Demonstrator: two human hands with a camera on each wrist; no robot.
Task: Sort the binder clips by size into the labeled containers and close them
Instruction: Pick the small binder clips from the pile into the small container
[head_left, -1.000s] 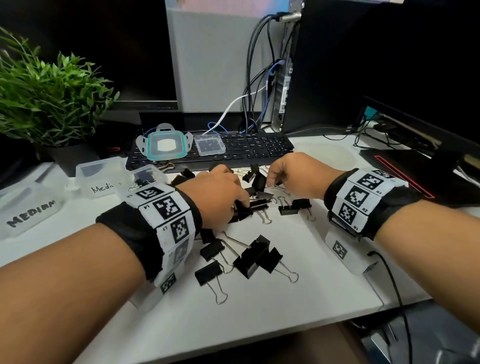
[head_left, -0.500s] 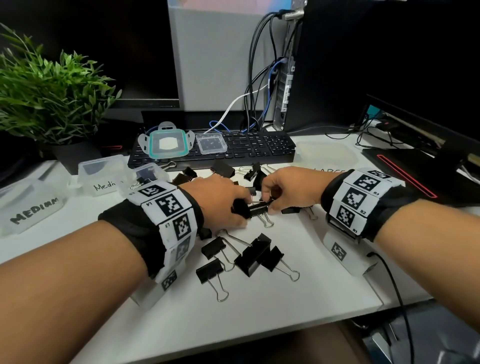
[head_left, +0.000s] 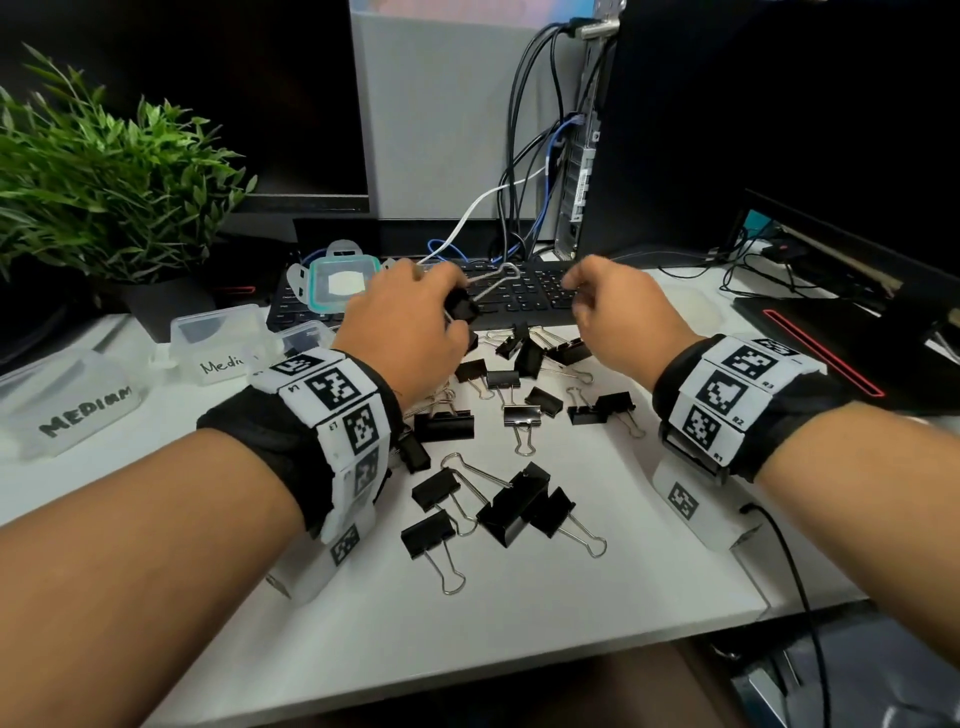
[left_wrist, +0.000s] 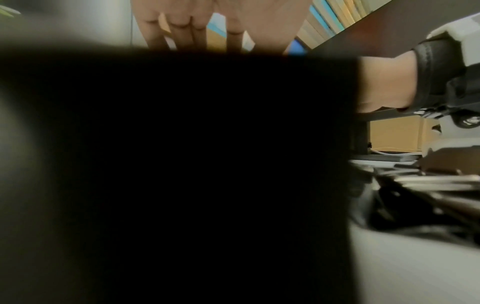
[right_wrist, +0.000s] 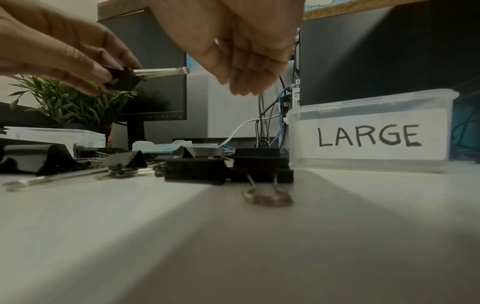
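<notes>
Binder clip, black with wire handles: pinched between thumb and curled fingers of the left hand, raised above the worktop near the keyboard. Right hand: raised just right of it, fingers loosely curled downward, nothing held. Remaining clips: scattered on the worktop below both hands. Container marked LARGE: far right.

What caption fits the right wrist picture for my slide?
Left hand holds a black binder clip above the desk, right hand empty beside it, LARGE container waiting behind.
</notes>
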